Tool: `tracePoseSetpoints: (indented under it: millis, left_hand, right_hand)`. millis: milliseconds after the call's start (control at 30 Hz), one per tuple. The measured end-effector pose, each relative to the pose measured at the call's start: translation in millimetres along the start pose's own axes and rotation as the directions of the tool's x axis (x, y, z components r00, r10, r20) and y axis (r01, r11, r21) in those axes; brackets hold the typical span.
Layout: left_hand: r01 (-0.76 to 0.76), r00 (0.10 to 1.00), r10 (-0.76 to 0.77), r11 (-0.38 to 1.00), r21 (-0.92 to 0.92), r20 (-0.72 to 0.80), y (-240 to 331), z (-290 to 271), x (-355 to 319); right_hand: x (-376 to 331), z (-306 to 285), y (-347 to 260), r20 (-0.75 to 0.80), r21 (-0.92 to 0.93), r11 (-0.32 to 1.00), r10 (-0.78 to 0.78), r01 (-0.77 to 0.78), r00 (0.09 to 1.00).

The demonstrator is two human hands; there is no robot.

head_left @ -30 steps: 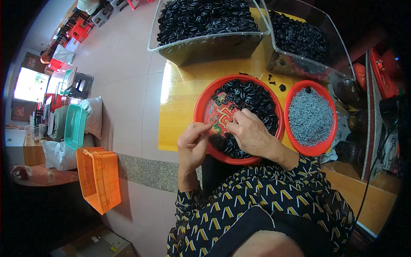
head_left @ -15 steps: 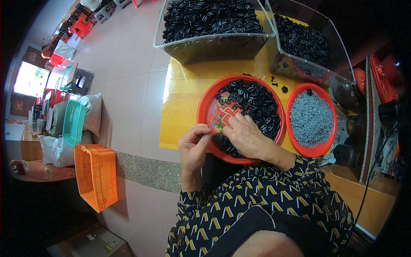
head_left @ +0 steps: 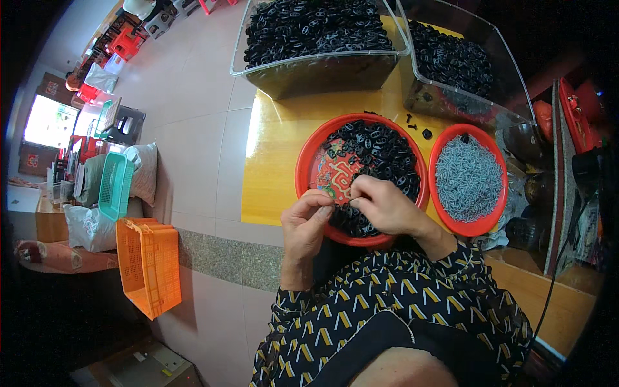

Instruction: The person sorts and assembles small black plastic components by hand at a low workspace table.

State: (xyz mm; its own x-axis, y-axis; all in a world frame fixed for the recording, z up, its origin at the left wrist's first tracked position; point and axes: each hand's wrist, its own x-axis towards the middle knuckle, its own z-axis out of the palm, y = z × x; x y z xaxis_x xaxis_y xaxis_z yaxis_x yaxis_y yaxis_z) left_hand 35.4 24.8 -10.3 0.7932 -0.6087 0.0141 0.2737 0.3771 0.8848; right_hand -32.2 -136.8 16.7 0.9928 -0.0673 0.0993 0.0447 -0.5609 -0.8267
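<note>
Over the near left part of a red round basin (head_left: 306,151), my left hand (head_left: 306,226) is closed in a pinch, thumb against forefinger. Close on its right, my right hand (head_left: 383,205) is also pinched, fingertips facing the left ones with a small gap between. Whatever either hand holds is too small or hidden to make out. Small black plastic pieces with oval holes (head_left: 385,151) fill the basin's far and right side, and its patterned red bottom shows at the left. A second red basin (head_left: 465,228) to the right holds small silver screws (head_left: 467,180).
Two clear plastic bins (head_left: 322,69) (head_left: 477,103) full of black pieces stand at the back of the yellow table (head_left: 271,161). Several loose black bits (head_left: 412,122) lie between bins and basins. An orange crate (head_left: 151,267) and a green basket (head_left: 116,187) are at the left.
My right hand has lifted off the black pieces, its fingers now drawn into a pinch. My left hand has moved slightly right, still pinched.
</note>
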Motion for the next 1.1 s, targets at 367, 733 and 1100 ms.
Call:
tracePoseSetpoints:
  millis: [367, 733, 1100]
  left_hand:
    - [0.148, 0.982, -0.135, 0.984, -0.097, 0.129, -8.4, 28.2, 3.8]
    - [0.303, 0.953, -0.272, 0.885, -0.354, 0.136, -13.2, 36.9, 2.1]
    - [0.274, 0.961, -0.238, 0.892, -0.360, 0.143, -18.6, 41.3, 2.2]
  right_hand:
    - [-26.1, -13.7, 9.9, 0.173, 0.800, 0.493, 0.355, -0.341, 0.919]
    - [-37.9, -22.9, 1.2, 0.083, 0.785, 0.561, 0.323, -0.262, 0.943]
    - [-41.9, -21.6, -2.2, -0.019, 0.722, 0.651, 0.358, -0.235, 0.934]
